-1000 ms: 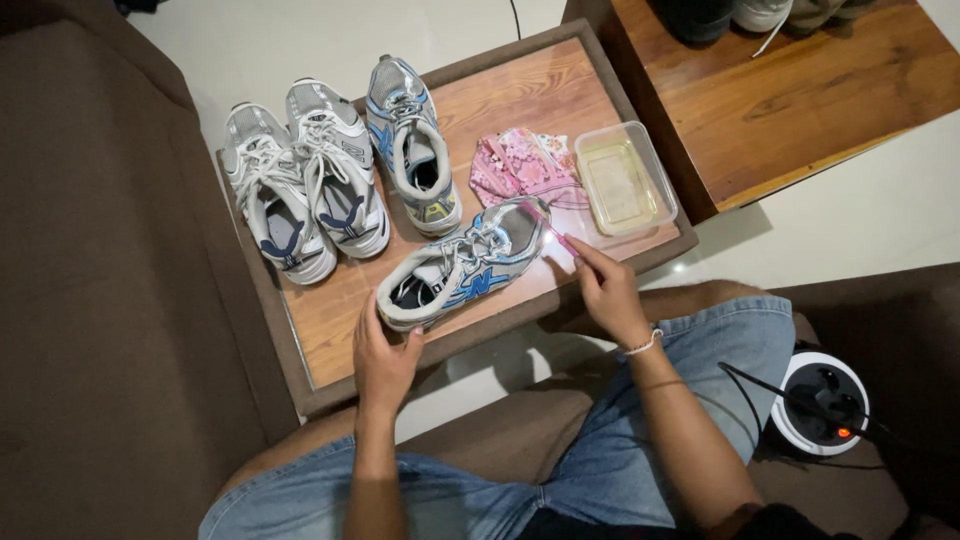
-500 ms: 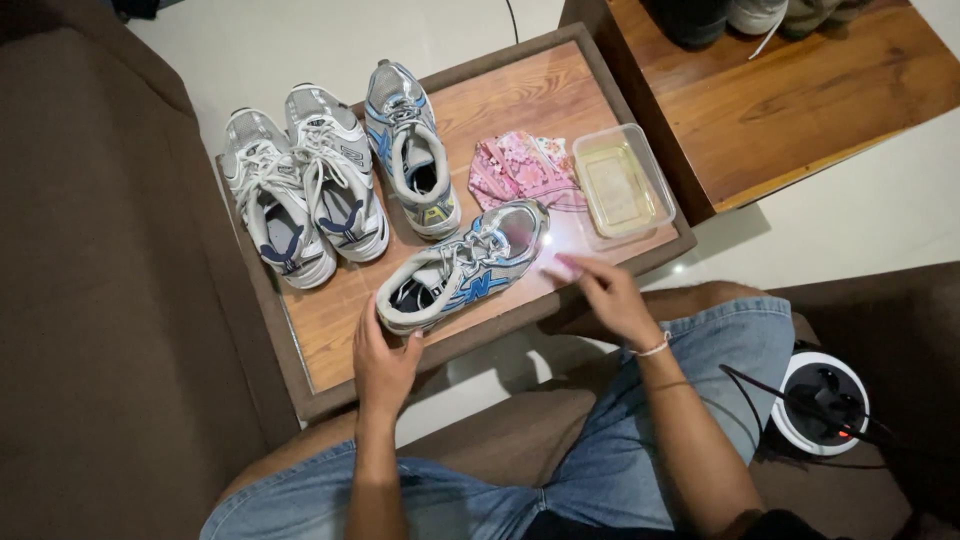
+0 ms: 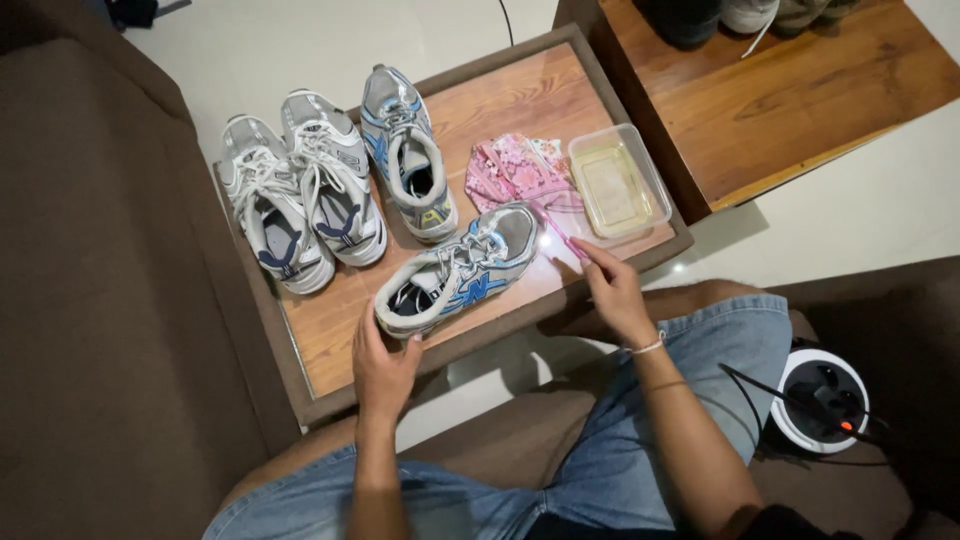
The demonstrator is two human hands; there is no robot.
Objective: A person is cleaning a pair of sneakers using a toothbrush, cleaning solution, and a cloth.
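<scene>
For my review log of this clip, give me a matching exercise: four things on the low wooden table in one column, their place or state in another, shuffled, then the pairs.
Things:
1. blue-trimmed shoe
2. pink brush
3. clear plastic tub
4. pink patterned cloth

Places or states:
A. between the upright blue shoe and the tub
B. heel steadied by the left hand
C. at the table's right edge
D. pinched in the right hand, tip near the shoe's toe

Pairs: 1-B, 2-D, 3-C, 4-A
</scene>
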